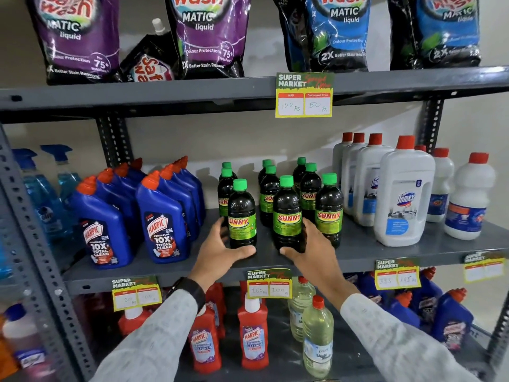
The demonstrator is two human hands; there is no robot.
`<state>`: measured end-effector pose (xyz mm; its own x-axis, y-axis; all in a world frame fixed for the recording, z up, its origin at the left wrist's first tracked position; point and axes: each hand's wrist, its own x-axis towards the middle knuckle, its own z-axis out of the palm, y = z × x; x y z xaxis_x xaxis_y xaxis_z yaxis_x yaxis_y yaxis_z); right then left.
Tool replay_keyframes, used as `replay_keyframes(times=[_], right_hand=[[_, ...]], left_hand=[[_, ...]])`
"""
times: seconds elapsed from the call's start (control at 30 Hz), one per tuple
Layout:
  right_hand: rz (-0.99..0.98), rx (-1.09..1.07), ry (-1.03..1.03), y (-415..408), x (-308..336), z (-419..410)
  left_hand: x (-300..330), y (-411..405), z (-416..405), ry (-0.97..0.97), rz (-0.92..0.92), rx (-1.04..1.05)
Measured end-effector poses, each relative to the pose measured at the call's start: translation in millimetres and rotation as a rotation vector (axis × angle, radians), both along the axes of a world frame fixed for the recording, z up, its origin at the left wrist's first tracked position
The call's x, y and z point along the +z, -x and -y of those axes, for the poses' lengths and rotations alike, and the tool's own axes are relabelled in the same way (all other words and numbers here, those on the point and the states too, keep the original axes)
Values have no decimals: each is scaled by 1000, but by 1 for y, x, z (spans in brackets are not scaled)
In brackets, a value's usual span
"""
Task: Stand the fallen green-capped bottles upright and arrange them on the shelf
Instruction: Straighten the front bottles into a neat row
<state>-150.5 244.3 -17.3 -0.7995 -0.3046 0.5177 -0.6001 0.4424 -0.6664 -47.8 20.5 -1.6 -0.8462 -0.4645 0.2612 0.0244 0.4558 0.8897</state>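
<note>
Reaching forward from pale patterned sleeves, both hands wrap the bases of upright dark plastic bottles with green caps at the front of the grey metal shelf [385,245]. The left hand [220,253] is closed around the front-left bottle [241,216], thumb lying under its base. The right hand [308,250] is clamped on the front-middle bottle [287,216]; other green-capped bottles [329,209] stand upright behind and beside.

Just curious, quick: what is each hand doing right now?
Left hand: closed around a Sunny bottle.
Right hand: closed around another Sunny bottle.
</note>
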Motion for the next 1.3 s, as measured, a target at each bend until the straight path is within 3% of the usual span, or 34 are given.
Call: replay_keyframes(times=[0.3,0.73,1.3], right_hand=[[72,-24,73,19,17,13],[117,124,80,9,12,28],[118,85,122,1,8,28]], left_hand=[[1,11,8,29,-25,20],[-7,-8,30,4,-102,5],[-7,-22,15,-18,-205,34]])
